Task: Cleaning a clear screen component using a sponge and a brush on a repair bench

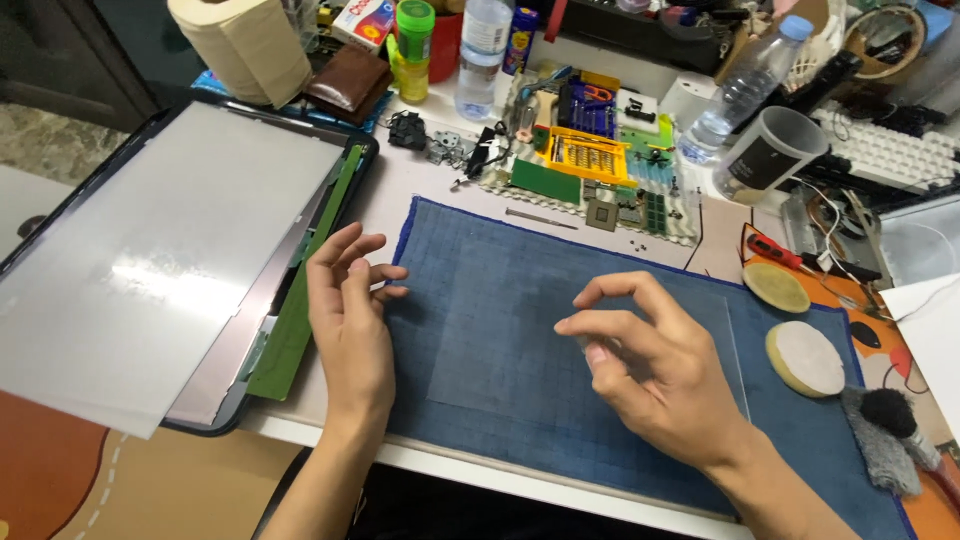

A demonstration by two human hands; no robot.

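A blue grid-patterned work mat (520,410) lies on the white desk in front of me. A thin clear plastic sheet (490,330) rests flat on it. My left hand (348,315) hovers at the mat's left edge with fingers spread and holds nothing. My right hand (640,355) is over the sheet's right half, fingers curled and apart; whether its fingertips touch the sheet I cannot tell. To the left lies an opened flat display panel (300,250) with a white diffuser sheet (150,260) on top and a long green circuit strip (305,290) along its right side.
Behind the mat sit a yellow screwdriver-bit case (588,155), small circuit boards, screws and two water bottles (487,50). A clear measuring cup (772,150), two round pads (806,357), a grey cloth (885,450) and a paper roll (245,45) are around.
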